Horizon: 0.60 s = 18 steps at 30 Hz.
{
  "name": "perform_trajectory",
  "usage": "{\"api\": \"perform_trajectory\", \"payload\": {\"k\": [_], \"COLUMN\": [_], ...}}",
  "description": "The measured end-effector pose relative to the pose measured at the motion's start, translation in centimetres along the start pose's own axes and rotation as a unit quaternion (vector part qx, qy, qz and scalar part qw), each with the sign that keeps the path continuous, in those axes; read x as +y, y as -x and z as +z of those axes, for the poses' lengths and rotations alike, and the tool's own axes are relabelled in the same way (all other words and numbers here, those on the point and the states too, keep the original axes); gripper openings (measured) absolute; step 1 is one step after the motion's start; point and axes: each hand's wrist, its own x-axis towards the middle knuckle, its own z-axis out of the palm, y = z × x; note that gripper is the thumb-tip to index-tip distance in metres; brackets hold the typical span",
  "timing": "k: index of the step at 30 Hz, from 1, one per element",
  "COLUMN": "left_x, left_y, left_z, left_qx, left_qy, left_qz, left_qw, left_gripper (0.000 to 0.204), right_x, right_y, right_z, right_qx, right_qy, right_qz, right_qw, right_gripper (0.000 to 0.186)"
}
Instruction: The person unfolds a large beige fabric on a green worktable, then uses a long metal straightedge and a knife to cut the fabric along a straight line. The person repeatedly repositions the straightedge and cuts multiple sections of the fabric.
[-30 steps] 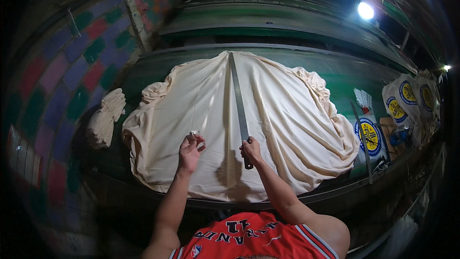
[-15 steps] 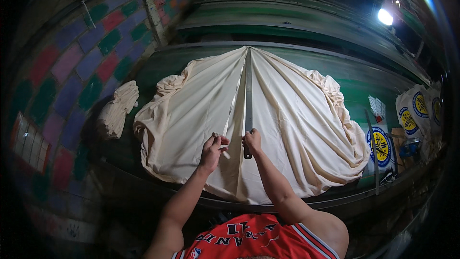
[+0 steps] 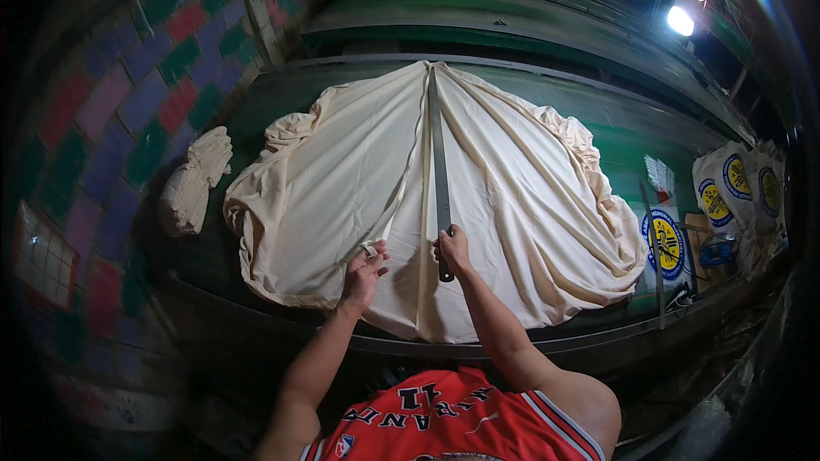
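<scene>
A large cream fabric (image 3: 521,205) lies spread with gathered, crumpled sides on a green table (image 3: 670,119). A long dark metal ruler (image 3: 440,166) runs down its middle from the far edge. My right hand (image 3: 453,248) is closed round the ruler's near end. Left of it, my left hand (image 3: 363,269) pinches a narrow cream strip (image 3: 393,218), which stretches up beside the ruler toward the fabric's far point.
A folded cream bundle (image 3: 195,183) lies at the table's left. At the right are printed white bags (image 3: 722,196), a printed sheet (image 3: 662,239), a second metal bar (image 3: 649,201) and a blue object (image 3: 716,249). A painted block wall (image 3: 128,137) is on the left.
My left hand has moved right from where it was a second ago, and the cream strip now runs taut from it. The ruler's near end has risen slightly in view, still in my right hand.
</scene>
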Motion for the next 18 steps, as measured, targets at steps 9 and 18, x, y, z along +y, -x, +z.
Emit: {"api": "perform_trajectory", "payload": {"k": [9,18], "left_x": [-3.8,-4.8], "left_y": [2.5,6.3], "left_z": [-4.6,-7.7], "left_qx": [-0.054,-0.027], "left_qy": [-0.253,-0.636], "left_qz": [0.071,0.141], "left_qw": [0.963,0.758], "left_gripper": [0.013,0.058], "right_x": [1.4,2.9], "right_y": [-6.0,-5.8], "right_z": [0.7,0.2], "right_qx": [0.048,0.123], "right_qy": [0.076,0.365], "right_qz": [-0.047,-0.139], "right_qw": [0.995,0.912], "right_gripper": [0.019,0.027]}}
